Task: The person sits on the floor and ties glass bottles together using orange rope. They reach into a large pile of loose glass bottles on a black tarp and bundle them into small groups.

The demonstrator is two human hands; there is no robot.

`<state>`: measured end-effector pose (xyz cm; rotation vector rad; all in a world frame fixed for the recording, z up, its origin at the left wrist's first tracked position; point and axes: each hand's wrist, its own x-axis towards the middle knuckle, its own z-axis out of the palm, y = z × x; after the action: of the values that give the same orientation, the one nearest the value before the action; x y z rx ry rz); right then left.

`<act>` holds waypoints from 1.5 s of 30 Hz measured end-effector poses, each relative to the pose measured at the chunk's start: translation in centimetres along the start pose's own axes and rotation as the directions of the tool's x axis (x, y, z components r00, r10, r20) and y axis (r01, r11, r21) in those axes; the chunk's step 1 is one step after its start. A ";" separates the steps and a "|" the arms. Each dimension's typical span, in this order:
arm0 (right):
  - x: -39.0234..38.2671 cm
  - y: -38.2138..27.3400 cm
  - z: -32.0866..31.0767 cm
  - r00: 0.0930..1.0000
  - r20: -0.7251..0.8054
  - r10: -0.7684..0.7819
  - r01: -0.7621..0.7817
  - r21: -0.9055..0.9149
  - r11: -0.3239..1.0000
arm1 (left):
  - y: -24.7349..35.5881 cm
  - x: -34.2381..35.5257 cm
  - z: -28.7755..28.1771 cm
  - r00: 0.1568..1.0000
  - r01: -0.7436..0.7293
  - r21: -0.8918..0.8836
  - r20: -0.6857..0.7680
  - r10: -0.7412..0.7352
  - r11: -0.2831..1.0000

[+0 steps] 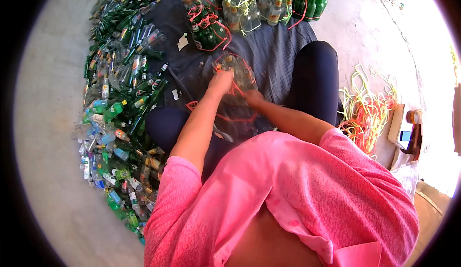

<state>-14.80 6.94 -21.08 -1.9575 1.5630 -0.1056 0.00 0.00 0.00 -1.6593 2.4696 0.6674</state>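
Between my legs stands a bundle of clear glass bottles, ringed by a pink plastic strap. My left hand is closed by the bottle necks on the bundle's left side, gripping the strap. At the lower right of the bundle my right hand is closed too, and the strap runs taut from one hand to the other. My fingertips are partly hidden by the hands. Another loop of strap circles the bottles lower down, and a loose end lies to the left.
Tied bundles of green bottles and clear bottles stand at the far side of the dark cloth. A long heap of loose bottles lines the left. Yellow and pink straps lie tangled on the right, beside a small box.
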 end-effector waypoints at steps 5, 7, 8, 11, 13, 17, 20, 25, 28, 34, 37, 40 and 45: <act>-2.2 -1.7 -2.0 0.987 0.047 0.152 -0.159 0.249 0.956 | -0.6 0.9 1.3 1.000 0.008 -0.058 -0.011 -0.009 0.998; -2.0 -1.4 -3.0 0.982 0.016 0.189 -0.186 0.297 0.937 | -0.4 1.9 1.5 0.999 -0.015 -0.121 -0.048 0.009 0.993; -2.2 -1.5 -3.2 0.988 0.019 0.152 -0.152 0.206 0.967 | -0.3 2.4 1.6 0.998 -0.027 -0.153 -0.066 0.017 0.988; -2.6 -3.8 -4.5 0.995 0.093 -0.021 0.034 -0.144 0.989 | -2.7 2.6 2.8 0.994 -0.083 -0.171 -0.083 0.069 0.982; -2.2 -3.4 -4.5 0.996 0.090 -0.011 0.030 -0.210 0.977 | -2.0 3.4 2.4 0.998 -0.058 -0.182 -0.048 0.050 0.982; -2.1 -3.4 -5.1 0.978 0.210 -0.017 0.083 -0.311 0.947 | -1.2 3.8 2.7 0.998 0.008 -0.216 -0.052 -0.020 0.976; -3.5 -5.3 -7.5 0.956 0.292 -0.004 0.121 -0.382 0.916 | -1.6 3.7 3.0 0.994 0.079 -0.192 -0.060 -0.092 0.978; -3.4 -4.2 -7.5 0.958 0.271 -0.097 0.215 -0.449 0.868 | -1.1 4.1 2.5 0.999 0.029 -0.156 -0.037 -0.035 0.987; -3.0 -4.2 -6.9 0.957 0.284 -0.062 0.185 -0.430 0.884 | -1.8 3.5 2.7 0.998 0.047 -0.165 -0.043 -0.055 0.985; -1.9 -1.9 -5.1 0.963 0.243 -0.119 0.203 -0.361 0.910 | 0.5 1.5 0.6 0.981 0.111 -0.139 -0.143 -0.131 0.984; -2.1 -2.2 -5.4 0.989 0.132 0.072 -0.065 -0.060 0.996 | 3.0 -1.4 -0.4 0.971 0.228 -0.049 -0.062 -0.231 0.972; -3.0 -3.6 -7.5 0.971 0.164 0.174 -0.189 0.077 0.979 | 4.6 -5.2 1.3 0.973 0.225 -0.066 0.057 -0.222 0.972; -3.9 -2.8 -7.9 0.988 0.094 -0.123 0.140 -0.209 0.968 | 6.3 -7.2 5.6 0.941 0.307 -0.132 -0.103 -0.321 0.942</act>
<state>-16.91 7.50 -12.13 -2.2047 1.4419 0.0912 -3.67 10.38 -0.91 -2.1370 2.1976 0.6921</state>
